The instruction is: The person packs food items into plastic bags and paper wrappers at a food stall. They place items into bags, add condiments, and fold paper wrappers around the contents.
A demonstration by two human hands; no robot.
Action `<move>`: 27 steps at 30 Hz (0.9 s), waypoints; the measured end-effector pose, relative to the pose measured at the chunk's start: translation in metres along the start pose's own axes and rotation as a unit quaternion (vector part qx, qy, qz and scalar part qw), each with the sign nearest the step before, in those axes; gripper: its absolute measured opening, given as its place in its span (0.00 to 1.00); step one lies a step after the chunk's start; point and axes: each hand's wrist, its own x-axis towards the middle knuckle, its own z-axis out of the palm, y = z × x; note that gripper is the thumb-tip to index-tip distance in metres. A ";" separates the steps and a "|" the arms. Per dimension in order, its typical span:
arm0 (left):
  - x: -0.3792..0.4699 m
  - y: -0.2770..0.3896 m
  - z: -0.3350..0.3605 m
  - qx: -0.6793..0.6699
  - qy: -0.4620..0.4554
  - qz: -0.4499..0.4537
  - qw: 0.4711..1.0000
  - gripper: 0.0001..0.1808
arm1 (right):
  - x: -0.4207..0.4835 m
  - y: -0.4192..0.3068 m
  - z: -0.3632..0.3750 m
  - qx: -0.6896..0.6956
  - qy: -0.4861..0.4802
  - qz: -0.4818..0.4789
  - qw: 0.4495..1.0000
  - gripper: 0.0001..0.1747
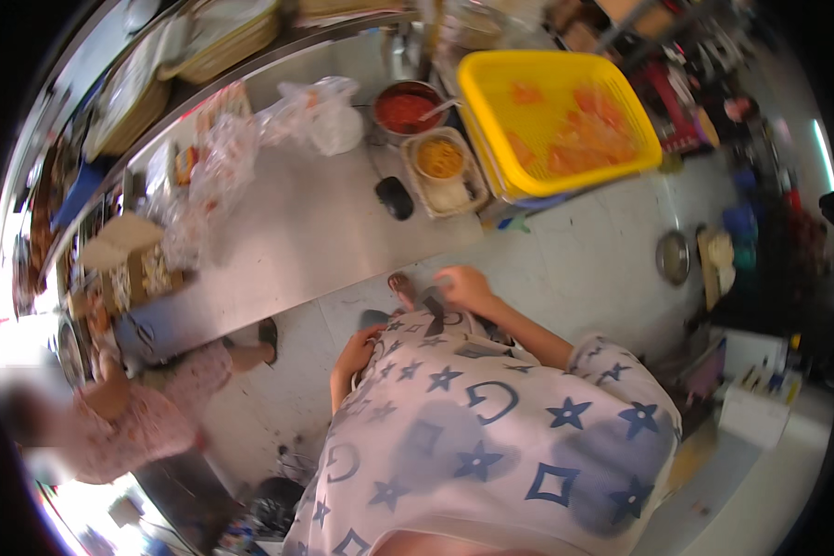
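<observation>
My left hand (358, 349) rests against the side of my star-patterned shirt (445, 379), its fingertips partly hidden. My right hand (464, 288) is raised in front of my waist with curled fingers, slightly blurred. Close by it a dark strip (434, 314) lies over my clothing; whether the fingers touch it is unclear. Beyond both hands stands a stainless-steel table (306, 229). A black computer mouse (394, 198) lies on it, beside a light tray (476, 194) holding a bowl of yellow-orange food (439, 158). Behind that is a metal bowl of red sauce (409, 111) with a utensil in it.
A yellow plastic basket (507, 182) with orange-pink pieces stands at the table's right end. Crumpled clear plastic bags (215, 181) and a cardboard box (121, 243) line the left side. Another person (139, 424) is at the left. A round metal lid or bowl (673, 258) is at the right.
</observation>
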 end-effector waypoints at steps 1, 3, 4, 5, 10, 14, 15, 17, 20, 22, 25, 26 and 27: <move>0.011 0.005 -0.003 -0.025 -0.062 -0.011 0.998 0.29 | -0.026 0.023 -0.016 0.002 -0.007 0.080 0.997 0.17; 0.038 0.018 -0.017 -0.067 -0.214 -0.038 0.974 0.28 | -0.076 0.064 -0.041 0.083 0.125 0.156 0.976 0.25; 0.053 0.026 -0.020 -0.060 -0.253 -0.004 0.966 0.23 | -0.101 0.086 -0.052 0.070 0.202 0.180 0.960 0.25; 0.064 0.034 -0.031 -0.013 -0.297 -0.014 0.955 0.22 | -0.131 0.108 -0.056 0.054 0.284 0.179 0.941 0.24; 0.152 0.093 0.005 0.035 -0.296 0.053 0.953 0.15 | -0.295 0.216 0.010 0.111 0.389 0.405 0.820 0.13; 0.189 0.136 0.107 0.083 -0.151 0.150 0.974 0.10 | -0.425 0.263 0.123 0.116 0.125 0.641 0.749 0.10; 0.199 0.144 0.138 0.068 -0.171 0.156 0.970 0.10 | -0.459 0.268 0.140 0.189 0.119 0.693 0.686 0.10; 0.217 0.155 0.194 0.042 -0.234 0.168 0.957 0.10 | -0.500 0.281 0.163 0.255 0.135 0.715 0.637 0.09; 0.259 0.159 0.278 0.007 -0.339 0.137 0.931 0.11 | -0.518 0.319 0.154 0.320 0.169 0.697 0.620 0.10; 0.296 0.164 0.331 0.088 -0.345 0.008 0.935 0.12 | -0.509 0.355 0.128 0.346 0.195 0.668 0.629 0.10; 0.355 0.189 0.398 0.411 -0.372 0.094 0.827 0.14 | -0.480 0.421 0.065 0.359 0.266 0.584 0.677 0.11; 0.375 0.203 0.420 0.435 -0.432 0.070 0.787 0.15 | -0.467 0.445 0.039 0.352 0.298 0.546 0.699 0.12; 0.391 0.218 0.443 0.451 -0.489 0.052 0.745 0.16 | -0.454 0.470 0.009 0.343 0.336 0.498 0.722 0.12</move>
